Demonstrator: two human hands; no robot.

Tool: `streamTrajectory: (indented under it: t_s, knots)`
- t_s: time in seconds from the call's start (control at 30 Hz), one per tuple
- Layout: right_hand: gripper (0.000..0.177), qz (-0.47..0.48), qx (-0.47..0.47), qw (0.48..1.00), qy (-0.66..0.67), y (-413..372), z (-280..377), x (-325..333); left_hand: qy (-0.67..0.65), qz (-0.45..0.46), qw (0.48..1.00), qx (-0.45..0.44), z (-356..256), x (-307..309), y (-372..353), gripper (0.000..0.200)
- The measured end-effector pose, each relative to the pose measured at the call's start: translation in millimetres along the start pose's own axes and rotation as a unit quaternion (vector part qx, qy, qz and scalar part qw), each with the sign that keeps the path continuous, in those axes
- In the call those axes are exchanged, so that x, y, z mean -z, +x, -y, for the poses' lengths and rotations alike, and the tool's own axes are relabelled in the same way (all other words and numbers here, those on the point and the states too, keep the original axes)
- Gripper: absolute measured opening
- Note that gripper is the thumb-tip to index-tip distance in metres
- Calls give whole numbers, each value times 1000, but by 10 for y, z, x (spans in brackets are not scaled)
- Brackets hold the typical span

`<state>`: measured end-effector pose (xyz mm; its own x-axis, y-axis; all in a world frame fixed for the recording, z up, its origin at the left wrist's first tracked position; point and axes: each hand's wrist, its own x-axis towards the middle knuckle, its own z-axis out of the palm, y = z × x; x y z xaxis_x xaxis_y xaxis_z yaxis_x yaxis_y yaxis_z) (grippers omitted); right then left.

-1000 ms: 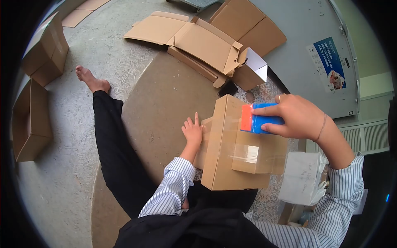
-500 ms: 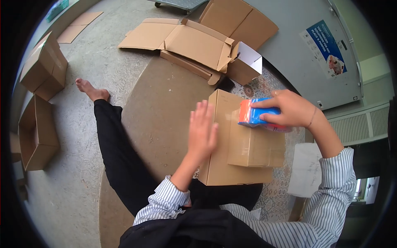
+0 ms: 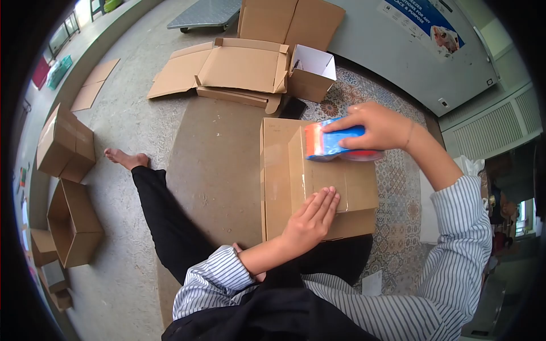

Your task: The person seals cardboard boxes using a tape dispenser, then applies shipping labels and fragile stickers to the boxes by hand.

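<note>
My right hand (image 3: 378, 129) is wrapped round a blue and orange tape dispenser (image 3: 335, 146), which rests at the far end of a small cardboard box (image 3: 361, 179). That box lies on top of a larger, flat cardboard box (image 3: 276, 187) in front of my lap. My left hand (image 3: 311, 221) lies on the near side of the small box, its fingers stretched out and close together. A shiny strip of clear tape shows on the small box. The underside of the dispenser is hidden.
Beyond the boxes lie an opened-out carton (image 3: 239, 68) and a carton with a white inside (image 3: 310, 71). A dark flat object (image 3: 293, 108) is beside them. Several cardboard boxes (image 3: 77, 221) stand at the left. A platform trolley (image 3: 205, 14) and a grey cabinet (image 3: 398, 57) are at the back.
My left hand has come down from beside the boxes onto the small box. The dispenser is still in my right hand at the box's far end. The view has shifted.
</note>
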<state>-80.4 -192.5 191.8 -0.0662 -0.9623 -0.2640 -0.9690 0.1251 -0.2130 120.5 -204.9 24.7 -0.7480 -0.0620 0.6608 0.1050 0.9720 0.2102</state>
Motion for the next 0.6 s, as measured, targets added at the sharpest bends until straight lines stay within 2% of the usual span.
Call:
streamTrajectory:
  t_s: [0.07,0.13,0.23,0.27,0.3,0.33,0.37,0.4,0.43,0.47,0.53,0.6]
  knots:
    - [37,-4,-3,1000,-11,-276,-253,12,3,2,1000,3,-4,-13,8,36]
    - [38,33,-81,996,-22,-535,-502,-32,4,4,1000,9,-15,-1,15,35]
    - [37,-17,-72,996,-40,-617,-564,-121,-19,20,999,27,-26,144,246,34]
    - [37,-51,-33,995,-76,-602,-623,-179,-67,199,968,136,-25,379,526,33]
    - [37,-60,-38,995,-72,-596,-609,-176,-107,369,891,242,-23,505,746,32]
    - [37,-41,-48,995,-77,-571,-584,-155,-126,357,885,270,-28,480,889,41]
    - [37,-21,-56,995,-81,-558,-556,-140,-119,362,886,265,36,273,898,41]
    - [40,-28,-47,995,-77,-571,-536,-138,-14,239,959,152,150,-74,810,47]
    - [40,-34,-51,996,-69,-584,-550,-142,87,107,990,31,203,-267,778,53]
    - [40,-32,-44,998,-42,-621,-571,-163,89,113,989,22,193,-269,777,53]
    - [41,-45,-16,999,25,-733,-717,-243,57,198,978,40,223,-250,765,59]
    - [41,-65,-11,997,47,-877,-931,-332,63,218,973,38,196,-225,808,59]
